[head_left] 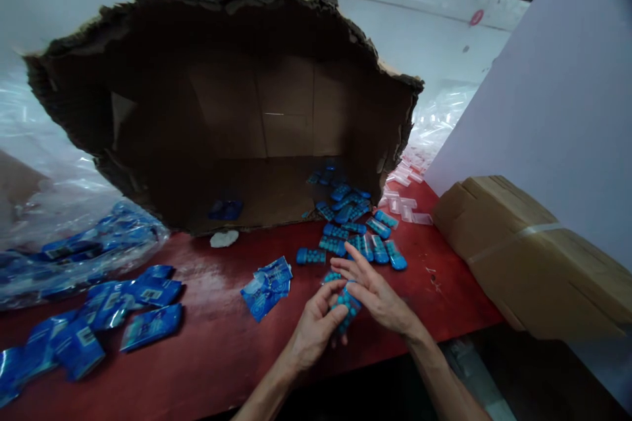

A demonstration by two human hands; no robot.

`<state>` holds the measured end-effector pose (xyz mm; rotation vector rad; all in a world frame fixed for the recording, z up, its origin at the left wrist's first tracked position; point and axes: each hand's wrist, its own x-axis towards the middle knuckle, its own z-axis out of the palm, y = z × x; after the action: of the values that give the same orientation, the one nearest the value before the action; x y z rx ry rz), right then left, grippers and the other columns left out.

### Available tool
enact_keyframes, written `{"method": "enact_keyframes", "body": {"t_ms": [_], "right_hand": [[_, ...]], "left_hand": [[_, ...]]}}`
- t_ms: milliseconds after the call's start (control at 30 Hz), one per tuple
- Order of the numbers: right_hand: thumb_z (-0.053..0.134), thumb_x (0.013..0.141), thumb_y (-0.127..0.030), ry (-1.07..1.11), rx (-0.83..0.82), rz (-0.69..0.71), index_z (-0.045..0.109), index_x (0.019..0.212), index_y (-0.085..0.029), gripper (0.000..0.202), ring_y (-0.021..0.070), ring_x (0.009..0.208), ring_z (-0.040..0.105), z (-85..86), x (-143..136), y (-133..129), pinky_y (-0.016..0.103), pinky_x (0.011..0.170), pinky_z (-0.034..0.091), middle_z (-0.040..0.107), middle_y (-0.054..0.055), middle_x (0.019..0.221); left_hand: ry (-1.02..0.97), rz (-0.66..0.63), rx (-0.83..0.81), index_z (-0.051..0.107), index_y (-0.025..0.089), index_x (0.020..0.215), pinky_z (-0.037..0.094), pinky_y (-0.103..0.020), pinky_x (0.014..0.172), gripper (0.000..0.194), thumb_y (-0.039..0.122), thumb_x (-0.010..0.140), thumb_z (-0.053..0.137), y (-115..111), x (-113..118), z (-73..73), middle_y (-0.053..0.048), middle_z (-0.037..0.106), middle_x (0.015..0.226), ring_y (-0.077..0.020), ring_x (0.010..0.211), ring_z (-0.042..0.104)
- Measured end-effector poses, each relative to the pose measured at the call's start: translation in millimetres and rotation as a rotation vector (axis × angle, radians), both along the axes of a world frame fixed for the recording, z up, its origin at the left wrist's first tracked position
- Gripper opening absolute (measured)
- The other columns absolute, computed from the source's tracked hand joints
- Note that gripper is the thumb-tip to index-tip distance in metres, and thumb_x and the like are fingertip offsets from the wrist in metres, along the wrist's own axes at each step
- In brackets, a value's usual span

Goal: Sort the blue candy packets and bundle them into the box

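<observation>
My left hand [312, 325] closes thumb and fingers on a small, clear plastic pack of turquoise balls [348, 306], above the near edge of the red table [207, 368]. My right hand [379, 297], fingers partly spread, meets its top; whether it grips, I cannot tell. Glossy blue packets [151, 327] lie toward the left edge.

Here's the box [289, 112] on the desk [212, 335] | sachets [153, 289] front-left of it | hands [316, 322] before it | carton [533, 256] to its right
</observation>
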<state>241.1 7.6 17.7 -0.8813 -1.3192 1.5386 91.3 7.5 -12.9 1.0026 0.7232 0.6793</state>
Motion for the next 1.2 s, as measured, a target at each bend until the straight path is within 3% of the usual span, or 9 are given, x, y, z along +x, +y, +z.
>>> {"method": "enact_keyframes", "body": {"t_ms": [167,367,700,800,967,1100,1200], "right_hand": [[0.044,0.084,-0.022,-0.011,-0.022,0.014,0.018,0.132,-0.027,0.054,0.0153,0.119,0.036,2.6,0.7,0.6,0.038,0.099,0.025,0.039,0.008,0.128],[0.047,0.082,-0.027,0.056,-0.077,-0.083,0.018,0.131,-0.025,0.057,0.0175,0.110,0.045,-1.3,-4.0,2.1,0.037,0.090,0.035,0.045,0.011,0.120],[0.037,0.086,-0.024,-0.223,0.014,-0.080,0.017,0.132,-0.028,0.050,0.0150,0.102,0.049,-0.1,-9.5,-3.9,0.032,0.084,0.038,0.047,0.008,0.119],[0.036,0.087,-0.024,-0.257,0.037,-0.090,0.017,0.132,-0.028,0.049,0.0148,0.106,0.047,-3.0,-9.8,-5.2,0.033,0.088,0.035,0.047,0.007,0.120],[0.034,0.087,-0.025,-0.137,0.016,0.017,0.008,0.134,-0.026,0.054,0.0152,0.113,0.041,-2.4,-9.5,-4.1,0.035,0.093,0.032,0.040,0.009,0.128],[0.037,0.086,-0.028,-0.360,0.093,0.022,0.008,0.135,-0.025,0.056,0.0166,0.119,0.034,-0.6,-12.4,-4.0,0.039,0.099,0.024,0.037,0.008,0.132],[0.043,0.082,-0.039,-0.447,0.128,0.001,0.008,0.135,-0.024,0.065,0.0196,0.122,0.029,-4.4,-13.8,-2.2,0.041,0.100,0.020,0.032,0.009,0.135]], "left_hand": [[0.010,0.005,0.009,0.043,0.020,0.109,0.032,-0.015,0.034,0.040,0.036,0.073,0.052,1.4,-0.3,1.6,0.002,0.056,0.070,-0.0052,0.039,0.051],[-0.029,0.010,-0.037,0.045,0.019,0.110,0.031,-0.016,0.033,0.046,0.039,0.070,0.056,1.8,-0.6,1.4,0.002,0.056,0.067,-0.0069,0.038,0.052],[-0.132,0.049,-0.132,0.047,0.017,0.110,0.028,-0.014,0.031,0.043,0.036,0.072,0.054,-2.2,0.3,1.4,0.003,0.054,0.059,-0.0052,0.035,0.048],[-0.083,0.086,-0.110,0.046,0.017,0.109,0.028,-0.014,0.031,0.042,0.036,0.072,0.054,-3.9,1.3,2.4,0.003,0.055,0.059,-0.0043,0.034,0.047],[0.008,0.115,-0.035,0.048,0.018,0.096,0.027,-0.014,0.031,0.030,0.036,0.073,0.053,-3.8,3.0,6.2,0.006,0.050,0.054,-0.0038,0.033,0.044],[0.059,0.175,0.000,0.048,0.018,0.094,0.032,-0.016,0.033,0.027,0.035,0.072,0.054,-1.8,6.8,7.0,0.007,0.050,0.054,-0.0030,0.033,0.040],[0.083,0.216,-0.040,0.046,0.019,0.105,0.029,-0.016,0.032,0.041,0.034,0.069,0.057,0.8,6.6,6.0,0.008,0.049,0.053,-0.0036,0.031,0.039]]}}
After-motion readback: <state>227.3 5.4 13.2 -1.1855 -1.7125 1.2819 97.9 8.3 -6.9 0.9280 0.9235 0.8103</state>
